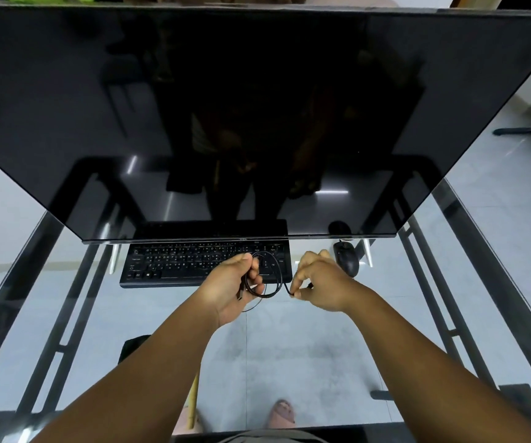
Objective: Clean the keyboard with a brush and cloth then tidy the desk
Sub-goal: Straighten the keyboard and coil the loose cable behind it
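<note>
A black keyboard (178, 262) lies on the glass desk (289, 346), just below the big dark monitor. My left hand (235, 289) is closed around a coiled black cable (272, 276) held over the keyboard's right end. My right hand (320, 281) pinches the cable's free end between thumb and fingers, just right of the coil. No brush or cloth is in view.
The large black monitor (257, 107) fills the upper half and overhangs the keyboard's far edge. A black mouse (347, 259) sits right of the keyboard, close to my right hand. Black frame bars (468, 282) run under the glass. My feet show through the glass below.
</note>
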